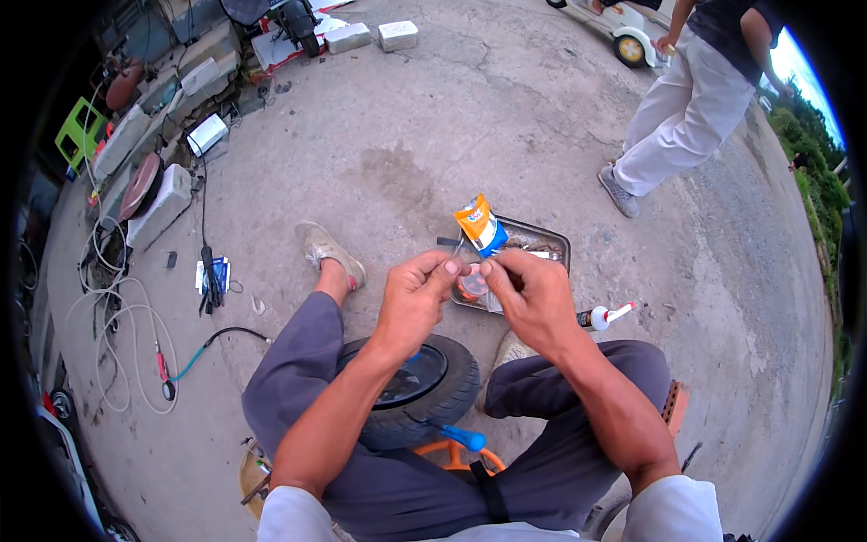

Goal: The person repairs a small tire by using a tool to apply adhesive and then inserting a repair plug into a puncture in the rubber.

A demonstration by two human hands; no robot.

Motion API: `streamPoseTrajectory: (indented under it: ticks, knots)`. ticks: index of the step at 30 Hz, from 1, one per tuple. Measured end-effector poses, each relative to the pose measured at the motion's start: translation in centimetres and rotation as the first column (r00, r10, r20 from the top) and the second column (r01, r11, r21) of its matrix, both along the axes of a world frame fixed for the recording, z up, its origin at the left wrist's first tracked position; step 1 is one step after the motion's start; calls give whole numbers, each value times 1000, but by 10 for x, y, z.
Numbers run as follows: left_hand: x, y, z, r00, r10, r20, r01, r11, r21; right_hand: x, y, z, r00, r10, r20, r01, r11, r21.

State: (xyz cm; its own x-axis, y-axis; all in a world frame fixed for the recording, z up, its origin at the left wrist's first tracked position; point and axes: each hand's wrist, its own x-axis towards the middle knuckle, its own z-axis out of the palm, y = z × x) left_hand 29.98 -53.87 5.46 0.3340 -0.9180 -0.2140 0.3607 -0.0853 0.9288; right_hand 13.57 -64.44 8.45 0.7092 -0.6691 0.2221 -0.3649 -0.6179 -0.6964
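Observation:
My left hand (411, 298) and my right hand (535, 296) meet in front of me, thumbs and fingertips pinched close together. Whatever small thing they pinch is too fine to make out. Just beyond the fingers lies an open tray (567, 246) of small tools and parts, with an orange, white and blue packet (484, 228) on it. A small round container with orange bits (471, 285) shows under the fingertips. Between my legs rests a wheel with a black tyre (459, 387). A blue-handled tool (464, 438) sticks up at the tyre's near edge.
A white bottle with a red tip (600, 318) lies right of the tray. An air hose with a gauge (169, 388) coils at left, near concrete blocks (163, 208). A person in light trousers (673, 117) stands at the far right, by a white vehicle (629, 45).

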Motion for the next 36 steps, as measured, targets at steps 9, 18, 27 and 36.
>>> streamPoseTrajectory:
  ticks: [9, 18, 27, 36]
  knots:
    - [-1, -25, -4, 926, 239, -291, -265, 963, -52, 12, 36, -33, 973, 140, 184, -230, 480, 847]
    - [83, -41, -87, 847, -161, 506, 19, 961, 276, 9, -74, 30, 959, 115, -260, 20, 885, 465]
    - [84, -35, -203, 324, -558, 764, -85, 787, 611, 19, -115, -74, 844, 311, -437, -128, 908, 399]
    - [84, -35, -235, 322, -469, 823, -66, 856, 513, 46, -107, -162, 852, 382, -357, -306, 918, 253]
